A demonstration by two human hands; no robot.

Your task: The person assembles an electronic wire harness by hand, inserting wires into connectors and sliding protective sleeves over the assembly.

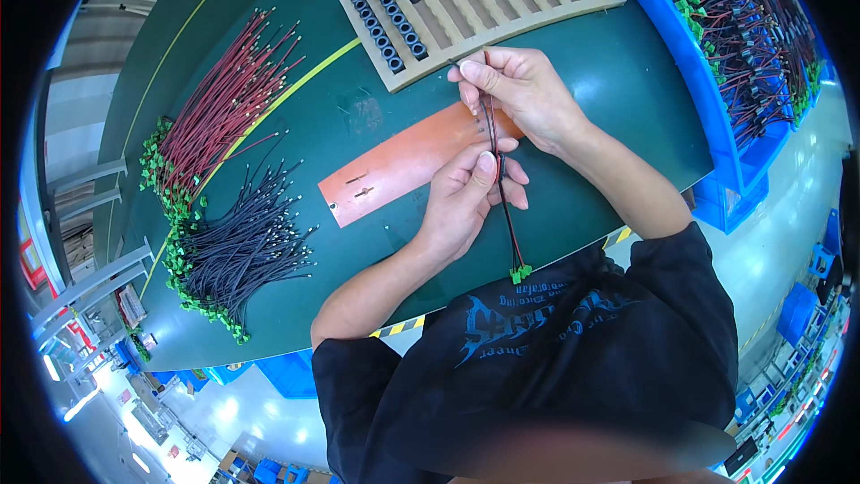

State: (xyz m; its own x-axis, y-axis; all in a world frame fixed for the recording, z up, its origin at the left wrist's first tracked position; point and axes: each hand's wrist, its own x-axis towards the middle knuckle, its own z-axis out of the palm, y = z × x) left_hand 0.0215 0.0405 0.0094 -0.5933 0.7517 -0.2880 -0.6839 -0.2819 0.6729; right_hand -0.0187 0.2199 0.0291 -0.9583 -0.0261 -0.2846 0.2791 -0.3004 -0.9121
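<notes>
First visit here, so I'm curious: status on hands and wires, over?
Left hand gripping red and black wires midway; right hand pinching them higher up. Green connector end hanging lower. Orange strip beneath; nothing seen blocking.

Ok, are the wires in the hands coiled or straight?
Mostly straight: the wires run almost in a line between the right hand and left hand, then down to green connectors. Inside the grips, I cannot tell.

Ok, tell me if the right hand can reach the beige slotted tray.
Probably yes: the right hand is near the tray, nothing visibly between, though it pinches red and black wires.
</notes>
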